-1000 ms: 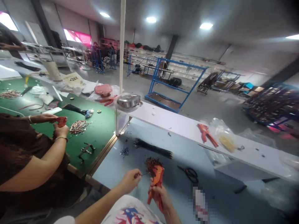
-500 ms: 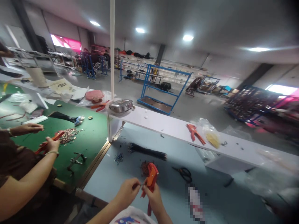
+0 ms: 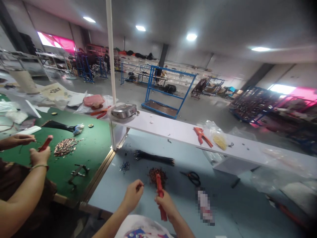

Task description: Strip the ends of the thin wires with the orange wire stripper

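Observation:
My right hand point(image 3: 166, 202) is closed round the handles of an orange-red crimping tool point(image 3: 159, 195), held upright above the pale blue table point(image 3: 230, 211). My left hand point(image 3: 132, 193) pinches a small thin wire piece just left of the tool's head; the piece is too small to make out well. Behind the tool lies a heap of small brown terminals point(image 3: 156, 173). A bundle of black wires point(image 3: 153, 157) lies farther back, with a few loose blue-tipped pieces point(image 3: 124, 166) to its left.
Black scissors point(image 3: 192, 177) lie right of the heap. A white shelf point(image 3: 183, 131) carries a metal tin point(image 3: 123, 111), orange pliers point(image 3: 201, 135) and a plastic bag point(image 3: 219, 138). At left a co-worker's hands point(image 3: 37, 155) work a red tool over a green table point(image 3: 96, 145).
The view has swung right and down a little. My hands parted slightly and the crimping tool now stands more upright and edge-on. The co-worker's hands shifted left.

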The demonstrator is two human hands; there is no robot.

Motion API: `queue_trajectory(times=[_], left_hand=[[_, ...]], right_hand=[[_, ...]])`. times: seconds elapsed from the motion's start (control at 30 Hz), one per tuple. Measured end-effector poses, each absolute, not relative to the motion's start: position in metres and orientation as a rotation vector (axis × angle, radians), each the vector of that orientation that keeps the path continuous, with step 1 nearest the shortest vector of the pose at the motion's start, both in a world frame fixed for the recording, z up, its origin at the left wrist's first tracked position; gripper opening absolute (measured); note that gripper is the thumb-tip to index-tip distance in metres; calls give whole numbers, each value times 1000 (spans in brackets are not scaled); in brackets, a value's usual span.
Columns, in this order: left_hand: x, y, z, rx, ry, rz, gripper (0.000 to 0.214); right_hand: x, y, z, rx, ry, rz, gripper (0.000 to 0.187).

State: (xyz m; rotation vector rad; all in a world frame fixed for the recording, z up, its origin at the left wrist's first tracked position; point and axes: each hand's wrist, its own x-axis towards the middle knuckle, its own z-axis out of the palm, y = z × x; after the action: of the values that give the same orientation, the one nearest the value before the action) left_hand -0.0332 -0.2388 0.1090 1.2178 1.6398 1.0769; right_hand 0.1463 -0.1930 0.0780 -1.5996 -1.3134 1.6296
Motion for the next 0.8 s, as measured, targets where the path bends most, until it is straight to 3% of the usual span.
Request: queue_trajectory(times=[0.17,0.27,0.37,0.5,0.8], left_hand=[[-48,-235,131,1138,1657,1270,23],[-49,-235,146,1054,1605,1357,24],[-46,-236,156,1033,1573,1396,26],[-41,-243,169,1220,1664,1428,20],[-39,-252,194,1842,1838,1502,14]], right_hand=[[163,-194,95,-1420,-1423,1528,35],[165,-200,115,-1307,-1358,1696,46],[162,-209,131,-1320,-1124,1953,43],[160,-225,151,-1094,-948,2248,40],[163,-233,198,-990,-1074,2247,37]])
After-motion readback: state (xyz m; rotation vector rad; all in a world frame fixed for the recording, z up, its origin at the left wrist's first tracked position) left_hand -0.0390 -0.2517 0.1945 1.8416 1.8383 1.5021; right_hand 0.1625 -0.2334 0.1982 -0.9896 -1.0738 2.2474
